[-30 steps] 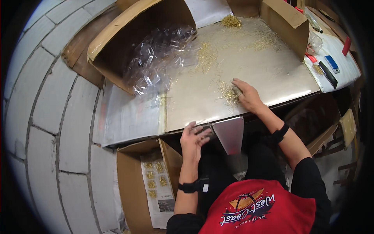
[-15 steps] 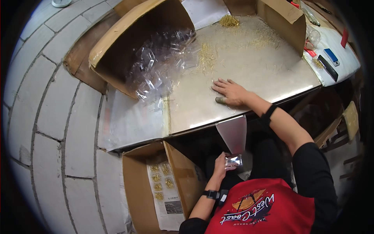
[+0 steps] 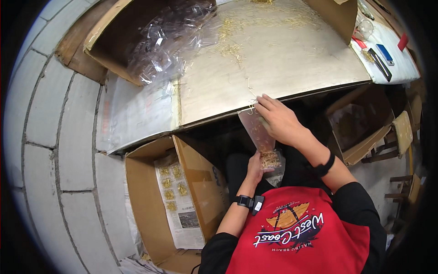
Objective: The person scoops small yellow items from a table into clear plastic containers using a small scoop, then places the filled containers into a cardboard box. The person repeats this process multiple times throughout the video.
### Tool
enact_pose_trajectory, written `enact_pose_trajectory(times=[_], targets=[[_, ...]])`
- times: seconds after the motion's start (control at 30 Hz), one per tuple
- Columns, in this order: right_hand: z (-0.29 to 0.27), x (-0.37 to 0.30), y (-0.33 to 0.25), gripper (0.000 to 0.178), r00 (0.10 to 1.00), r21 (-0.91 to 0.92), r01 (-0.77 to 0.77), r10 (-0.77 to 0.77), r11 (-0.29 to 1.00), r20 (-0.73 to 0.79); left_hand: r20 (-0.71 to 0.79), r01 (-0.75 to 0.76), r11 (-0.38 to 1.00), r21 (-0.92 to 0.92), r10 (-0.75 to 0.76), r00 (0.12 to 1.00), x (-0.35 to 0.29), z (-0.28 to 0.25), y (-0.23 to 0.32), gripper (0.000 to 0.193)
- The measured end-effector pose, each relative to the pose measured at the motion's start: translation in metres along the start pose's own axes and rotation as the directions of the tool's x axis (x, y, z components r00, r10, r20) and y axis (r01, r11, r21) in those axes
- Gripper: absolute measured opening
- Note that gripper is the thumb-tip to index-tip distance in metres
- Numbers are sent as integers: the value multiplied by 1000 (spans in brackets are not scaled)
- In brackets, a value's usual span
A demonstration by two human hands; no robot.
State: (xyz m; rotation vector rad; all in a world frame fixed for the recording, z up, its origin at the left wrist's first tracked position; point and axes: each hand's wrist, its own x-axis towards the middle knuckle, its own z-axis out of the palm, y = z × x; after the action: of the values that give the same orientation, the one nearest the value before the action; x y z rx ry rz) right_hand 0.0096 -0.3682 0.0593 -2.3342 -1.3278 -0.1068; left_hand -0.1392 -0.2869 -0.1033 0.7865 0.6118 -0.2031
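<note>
A clear plastic bag (image 3: 261,137) is held just below the near edge of the metal-topped table (image 3: 283,68). The left hand (image 3: 255,168) is closed around the bag's lower end, where a clump of small golden pieces (image 3: 270,159) has gathered inside. The right hand (image 3: 279,119) is laid at the bag's mouth against the table edge, fingers (image 3: 264,102) extended and slightly spread, palm down; whether the bag's rim is pinched under them cannot be told from this angle.

Loose golden bits are scattered over the tabletop (image 3: 237,45). A heap of crumpled clear plastic (image 3: 169,36) spills from a large cardboard box (image 3: 109,41) at the table's far left. On the floor to the person's left, an open cardboard box (image 3: 150,205) lined with newspaper (image 3: 182,214) is seen, with filled small packets (image 3: 173,182) laid in rows.
</note>
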Motion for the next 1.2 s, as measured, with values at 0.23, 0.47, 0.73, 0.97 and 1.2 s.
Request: enact_pose_trajectory(times=[0.23, 0.47, 0.73, 0.97, 1.2], targets=[[-16, -76, 0, 36, 998, 210, 15, -28, 978, 60, -44, -73, 997, -28, 71, 996, -9, 9, 6, 48], [-22, -72, 2, 31, 998, 336, 52, -44, 940, -33, -35, -135, 990, -39, 134, 990, -15, -2, -2, 37], [-14, 17, 7, 31, 978, 275, 67, -9, 959, -209, -77, -84, 995, -58, 79, 994, -19, -19, -4, 29], [47, 110, 55, 49, 994, -81, -3, -6, 997, -110, -103, -128, 990, -53, 122, 987, -8, -16, -3, 29], [53, 91, 39, 44, 977, -133, -5, -23, 991, -211, -83, -147, 981, -131, 136, 987, -7, -10, 7, 28]])
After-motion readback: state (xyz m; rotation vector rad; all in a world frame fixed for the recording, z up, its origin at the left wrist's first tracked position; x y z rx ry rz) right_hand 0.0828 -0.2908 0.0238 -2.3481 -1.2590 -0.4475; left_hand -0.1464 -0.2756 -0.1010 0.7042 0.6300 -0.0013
